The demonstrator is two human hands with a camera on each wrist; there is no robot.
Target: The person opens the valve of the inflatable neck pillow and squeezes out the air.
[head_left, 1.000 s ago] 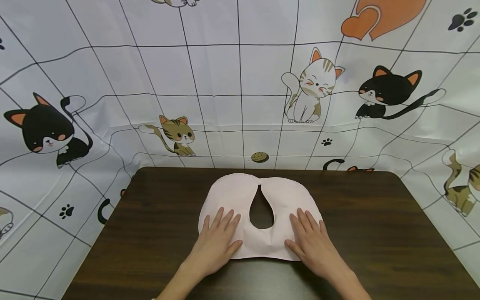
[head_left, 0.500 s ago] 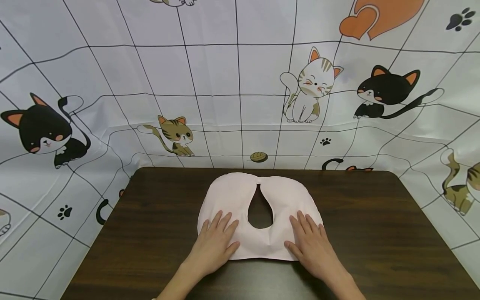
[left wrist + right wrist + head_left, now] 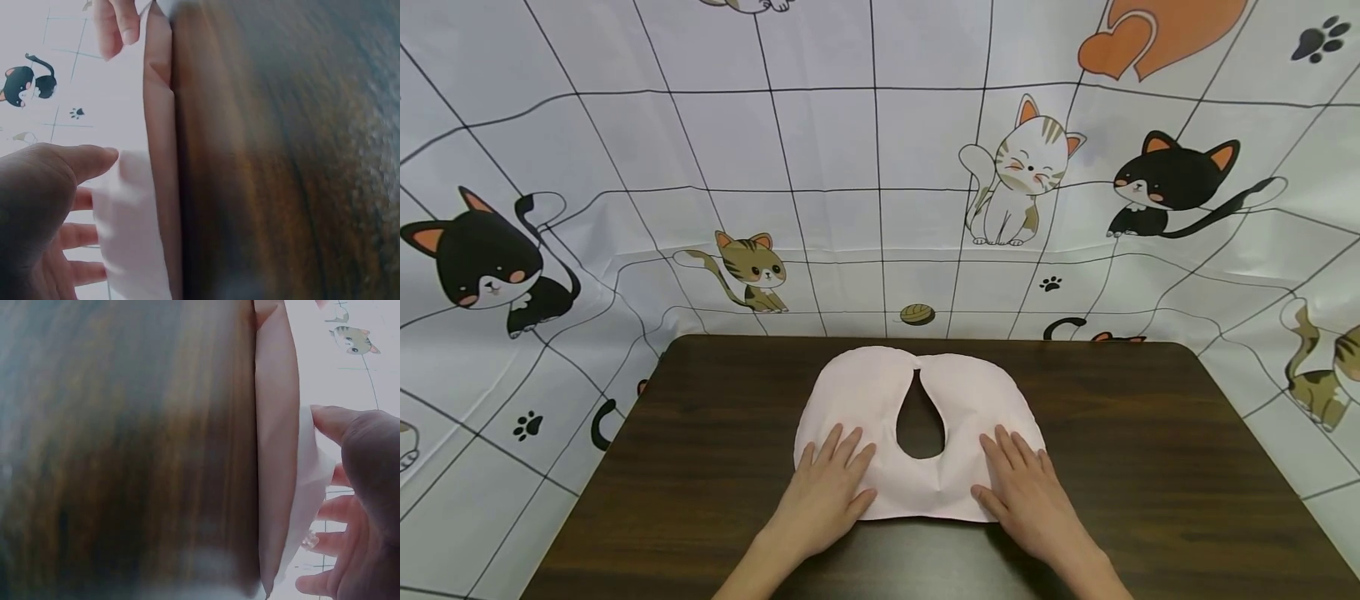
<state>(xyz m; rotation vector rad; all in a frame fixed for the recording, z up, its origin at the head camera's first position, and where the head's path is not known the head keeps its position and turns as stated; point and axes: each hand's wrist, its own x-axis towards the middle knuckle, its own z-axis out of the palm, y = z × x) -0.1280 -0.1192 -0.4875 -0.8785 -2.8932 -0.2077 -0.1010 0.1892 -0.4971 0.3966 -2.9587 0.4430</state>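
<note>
A pale pink U-shaped neck pillow [image 3: 925,487] lies flat on a dark wooden table [image 3: 700,400], its two ends meeting at the far side around a teardrop-shaped hole. On the pillow's near left part rests my left hand [image 3: 823,496], fingers spread and fairly straight. My right hand [image 3: 1026,492] lies on the near right part in much the same way. In the left wrist view the thumb and fingertips touch the top of the pillow [image 3: 128,219]. The right wrist view shows the pillow's side edge [image 3: 278,456] standing thick on the wood, with the fingertips on its top.
A white curtain-like sheet [image 3: 820,142] with black grid lines and printed cats hangs behind the table and along both sides. The table's far edge runs just beyond the pillow. Bare wood shows left and right of the pillow.
My left hand has slid slightly toward me and to the left on the pillow. The right hand and the pillow have hardly moved.
</note>
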